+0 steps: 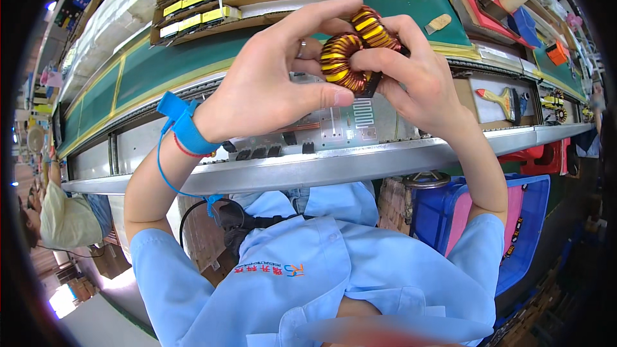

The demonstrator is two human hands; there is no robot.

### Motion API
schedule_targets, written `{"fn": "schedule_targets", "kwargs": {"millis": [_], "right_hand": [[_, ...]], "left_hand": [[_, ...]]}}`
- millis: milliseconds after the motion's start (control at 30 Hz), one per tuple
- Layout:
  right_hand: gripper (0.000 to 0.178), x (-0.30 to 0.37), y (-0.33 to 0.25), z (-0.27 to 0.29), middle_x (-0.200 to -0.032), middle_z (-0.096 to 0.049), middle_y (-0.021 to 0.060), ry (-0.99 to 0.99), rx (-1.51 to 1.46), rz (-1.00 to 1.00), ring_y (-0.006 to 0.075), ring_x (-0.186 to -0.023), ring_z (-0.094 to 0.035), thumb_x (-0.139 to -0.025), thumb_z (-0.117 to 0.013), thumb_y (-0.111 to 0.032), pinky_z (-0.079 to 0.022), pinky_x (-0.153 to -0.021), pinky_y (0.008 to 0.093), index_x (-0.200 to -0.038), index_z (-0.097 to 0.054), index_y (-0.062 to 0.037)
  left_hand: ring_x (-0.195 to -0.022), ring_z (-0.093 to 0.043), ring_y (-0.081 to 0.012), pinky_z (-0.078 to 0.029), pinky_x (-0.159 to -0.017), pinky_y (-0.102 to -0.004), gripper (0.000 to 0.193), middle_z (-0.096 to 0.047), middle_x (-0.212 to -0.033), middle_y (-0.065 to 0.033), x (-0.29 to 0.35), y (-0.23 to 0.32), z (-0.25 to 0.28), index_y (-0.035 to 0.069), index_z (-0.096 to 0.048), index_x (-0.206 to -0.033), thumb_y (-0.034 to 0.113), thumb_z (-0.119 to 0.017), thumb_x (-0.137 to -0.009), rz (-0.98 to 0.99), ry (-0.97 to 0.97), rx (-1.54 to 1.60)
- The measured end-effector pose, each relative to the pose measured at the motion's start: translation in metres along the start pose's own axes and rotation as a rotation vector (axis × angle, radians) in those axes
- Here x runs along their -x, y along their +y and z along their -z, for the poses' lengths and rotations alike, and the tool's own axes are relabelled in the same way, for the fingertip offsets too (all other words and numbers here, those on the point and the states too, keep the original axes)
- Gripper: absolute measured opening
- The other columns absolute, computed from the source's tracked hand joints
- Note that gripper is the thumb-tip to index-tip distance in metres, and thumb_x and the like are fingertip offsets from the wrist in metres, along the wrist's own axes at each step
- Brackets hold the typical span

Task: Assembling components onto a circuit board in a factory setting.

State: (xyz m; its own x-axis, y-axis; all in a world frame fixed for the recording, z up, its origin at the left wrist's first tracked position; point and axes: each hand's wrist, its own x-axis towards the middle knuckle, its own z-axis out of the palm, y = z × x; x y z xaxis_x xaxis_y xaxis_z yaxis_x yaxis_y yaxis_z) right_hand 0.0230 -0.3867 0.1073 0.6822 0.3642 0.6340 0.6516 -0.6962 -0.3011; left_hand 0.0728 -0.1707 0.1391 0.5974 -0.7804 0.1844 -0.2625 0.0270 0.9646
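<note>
Two toroidal coils wound in copper wire with yellow bands are held up together over the work line. My left hand (267, 80) is closed on the nearer toroidal coil (337, 64), thumb below it and fingers behind. The farther toroidal coil (371, 26) sits between both hands' fingertips. My right hand (421, 80) pinches the pair from the right, one finger reaching over the nearer coil's middle. A black base shows under the coils, and fingers partly hide it. Below the hands lies a circuit board (340, 125) with black components along its near edge.
A metal rail (385, 151) crosses in front of me. A cardboard tray (257, 19) of yellow-wrapped parts stands at the back. At right are a brush (504, 103) and a blue bin (524, 238). A blue wrist strap with a cord circles my left wrist. Another person sits far left.
</note>
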Motion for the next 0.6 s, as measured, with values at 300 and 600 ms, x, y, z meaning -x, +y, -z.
{"fn": "schedule_targets", "kwargs": {"millis": [300, 600], "right_hand": [[0.028, -0.025, 0.052, 0.014, -0.097, -0.066, 0.0103, 0.120, -0.195, -0.261, 0.0190, -0.092, -0.062, -0.081, -0.062, 0.000, -0.049, -0.078, 0.0302, -0.109, -0.059, -0.0015], [0.030, 0.002, 0.114, 0.034, -0.090, -0.059, 0.0038, -0.248, -0.200, -0.762, 0.0120, -0.065, -0.053, -0.087, -0.058, -0.003, -0.045, -0.060, 0.0264, -0.117, -0.057, -0.0072]], "left_hand": [[-0.107, -0.057, -0.0160, -0.044, -0.098, -0.0315, 0.082, -0.058, -0.118, -0.0103, 0.002, 0.001, 0.024, 0.008, -0.037, -0.145, 0.012, -0.079, -0.074, 0.044, 0.071, -0.573], [-0.095, -0.059, -0.0216, -0.046, -0.093, -0.0321, 0.076, -0.063, -0.109, -0.0102, -0.017, -0.012, -0.007, 0.010, -0.046, -0.139, 0.009, -0.077, -0.069, 0.061, -0.154, -1.051]]}}
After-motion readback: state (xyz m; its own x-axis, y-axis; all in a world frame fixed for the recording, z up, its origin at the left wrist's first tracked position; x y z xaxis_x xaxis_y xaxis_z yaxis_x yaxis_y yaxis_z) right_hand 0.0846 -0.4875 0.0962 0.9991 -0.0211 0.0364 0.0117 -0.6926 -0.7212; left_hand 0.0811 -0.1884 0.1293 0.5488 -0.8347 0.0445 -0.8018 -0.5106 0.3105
